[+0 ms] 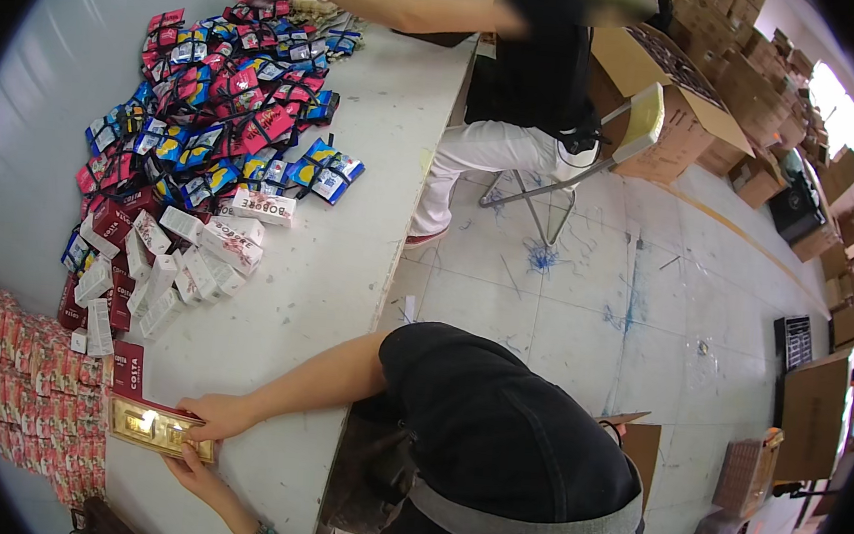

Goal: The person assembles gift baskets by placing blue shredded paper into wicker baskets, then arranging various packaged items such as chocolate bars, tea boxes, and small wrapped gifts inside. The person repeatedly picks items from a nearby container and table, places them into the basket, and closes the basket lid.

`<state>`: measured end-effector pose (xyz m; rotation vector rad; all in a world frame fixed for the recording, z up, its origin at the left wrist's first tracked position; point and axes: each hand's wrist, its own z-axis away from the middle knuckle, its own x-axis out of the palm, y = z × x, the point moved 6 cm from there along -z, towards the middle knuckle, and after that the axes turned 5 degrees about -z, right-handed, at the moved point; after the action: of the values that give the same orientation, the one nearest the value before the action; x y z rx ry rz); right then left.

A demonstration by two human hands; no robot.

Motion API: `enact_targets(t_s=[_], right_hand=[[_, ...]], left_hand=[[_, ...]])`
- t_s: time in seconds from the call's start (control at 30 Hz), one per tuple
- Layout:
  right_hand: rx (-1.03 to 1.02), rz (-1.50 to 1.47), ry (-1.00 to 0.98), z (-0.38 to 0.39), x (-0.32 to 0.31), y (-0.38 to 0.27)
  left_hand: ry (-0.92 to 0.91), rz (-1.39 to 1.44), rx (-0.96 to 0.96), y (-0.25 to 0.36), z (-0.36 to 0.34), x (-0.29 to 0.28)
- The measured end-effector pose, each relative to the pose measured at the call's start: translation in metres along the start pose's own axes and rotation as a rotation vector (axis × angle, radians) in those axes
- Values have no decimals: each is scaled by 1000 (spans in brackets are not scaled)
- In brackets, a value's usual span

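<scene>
A shallow gold tray with a dark red edge lies at the near left part of the white table. My right hand comes in from above it, its fingers closed on the tray's right end. My left hand, with beads at the wrist, grips the lower right corner from below. What the tray's shiny recesses hold is too small to make out. Touching its upper edge or close to it is a dark red box. Beyond that lie white cartons and more dark red boxes in a loose heap.
A large pile of pink and blue packets covers the far left of the table. Rows of pink wrapped packs line the left edge. Another person sits across, one arm over the pile. Cardboard boxes and a folding chair stand right.
</scene>
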<state>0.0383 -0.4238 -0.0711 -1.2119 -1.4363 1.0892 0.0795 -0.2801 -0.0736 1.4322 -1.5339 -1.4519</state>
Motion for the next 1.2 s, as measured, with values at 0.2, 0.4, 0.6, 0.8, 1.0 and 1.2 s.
enact_targets(t_s=[0.2,0.4,0.6,0.8,1.0,1.2], right_hand=[[9,34,8,-3,-1,5],[9,27,15,-1,-2,1],[-3,-1,22,-2,0,1],[-11,-13,7,6,-4,-8],[9,4,-3,6,-1,-8],[15,-15,10,3,-1,-4]], left_hand=[[29,-48,16,6,2,1],[28,-31,29,1,0,0],[23,-22,54,5,1,-2],[-4,47,-25,6,1,5],[8,40,-12,7,3,3],[12,-24,-6,8,1,2]])
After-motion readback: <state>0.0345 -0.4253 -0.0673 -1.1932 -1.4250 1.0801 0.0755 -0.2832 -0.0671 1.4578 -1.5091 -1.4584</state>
